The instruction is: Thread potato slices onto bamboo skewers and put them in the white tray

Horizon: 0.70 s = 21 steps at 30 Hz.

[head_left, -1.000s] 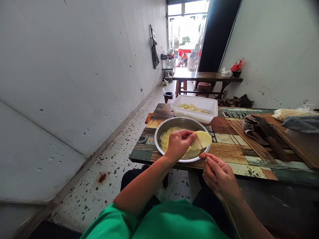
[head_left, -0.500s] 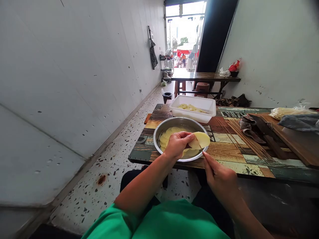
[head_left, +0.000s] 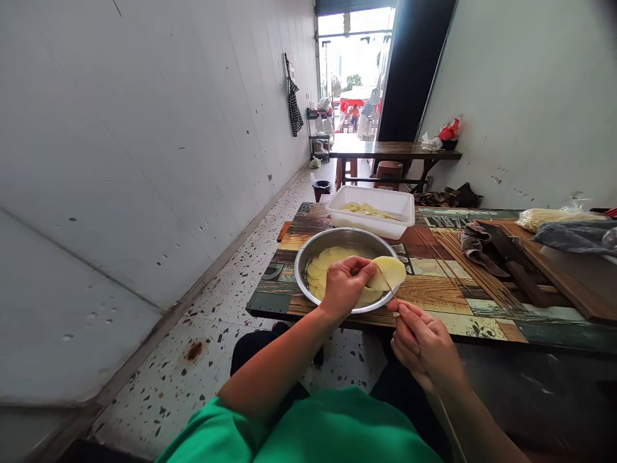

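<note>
My left hand (head_left: 348, 283) pinches a thin, pale yellow potato slice (head_left: 389, 272) by its left side, above the near right part of a metal bowl (head_left: 301, 273). Closed around a thin wooden skewer (head_left: 389, 287) is my right hand (head_left: 427, 344), lower and to the right, just off the table's front edge. The skewer's upper end meets the slice near my left fingertips; how far it goes in I cannot tell. Its other end runs back along my right forearm. More potato slices (head_left: 332, 260) lie in liquid in the bowl.
Behind the bowl stands a white plastic tub (head_left: 409, 215) holding more slices. Loose skewers (head_left: 477, 273) lie on the table to the right, beside a cloth (head_left: 475, 241), a knife (head_left: 527, 280) and a wooden board (head_left: 563, 276). Plastic bags (head_left: 573, 228) rest at the far right.
My right hand has slid back along the skewer, down and away from the slice, so more of the stick shows between my hands. My left hand keeps its pinch on the slice.
</note>
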Each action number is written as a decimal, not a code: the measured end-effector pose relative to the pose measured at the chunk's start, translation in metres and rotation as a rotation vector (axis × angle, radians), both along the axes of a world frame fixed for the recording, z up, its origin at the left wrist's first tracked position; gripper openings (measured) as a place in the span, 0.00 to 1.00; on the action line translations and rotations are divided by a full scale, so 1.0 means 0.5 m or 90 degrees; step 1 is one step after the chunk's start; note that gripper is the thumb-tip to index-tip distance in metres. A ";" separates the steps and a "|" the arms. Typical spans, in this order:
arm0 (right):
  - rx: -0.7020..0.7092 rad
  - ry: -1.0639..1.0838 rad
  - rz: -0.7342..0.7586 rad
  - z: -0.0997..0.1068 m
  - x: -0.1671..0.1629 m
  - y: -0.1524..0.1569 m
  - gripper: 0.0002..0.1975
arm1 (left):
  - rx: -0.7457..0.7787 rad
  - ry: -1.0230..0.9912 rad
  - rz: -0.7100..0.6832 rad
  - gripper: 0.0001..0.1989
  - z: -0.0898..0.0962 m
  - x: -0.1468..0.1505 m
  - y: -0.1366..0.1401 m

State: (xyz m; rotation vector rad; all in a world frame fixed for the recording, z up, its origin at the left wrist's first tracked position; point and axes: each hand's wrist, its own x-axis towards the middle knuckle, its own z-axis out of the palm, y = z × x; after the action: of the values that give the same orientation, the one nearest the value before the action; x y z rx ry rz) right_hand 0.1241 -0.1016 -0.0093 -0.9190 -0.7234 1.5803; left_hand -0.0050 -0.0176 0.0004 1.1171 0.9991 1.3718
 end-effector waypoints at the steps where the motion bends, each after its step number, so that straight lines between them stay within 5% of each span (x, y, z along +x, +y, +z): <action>1: -0.003 0.006 -0.001 0.000 -0.001 0.002 0.14 | 0.003 0.011 -0.004 0.10 0.000 -0.001 0.000; 13: 0.008 -0.060 0.028 -0.014 0.009 0.040 0.15 | 0.072 0.118 -0.018 0.10 -0.009 -0.007 0.017; 21: 0.136 -0.358 0.097 -0.008 0.039 -0.004 0.17 | 0.019 0.045 -0.010 0.13 -0.008 -0.049 0.050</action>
State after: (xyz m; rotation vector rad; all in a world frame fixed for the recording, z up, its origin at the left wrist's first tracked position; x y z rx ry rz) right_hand 0.1434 -0.1035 -0.0135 -1.1806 -1.3550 1.3417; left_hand -0.0296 0.0076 -0.0036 1.2009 1.0215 1.3462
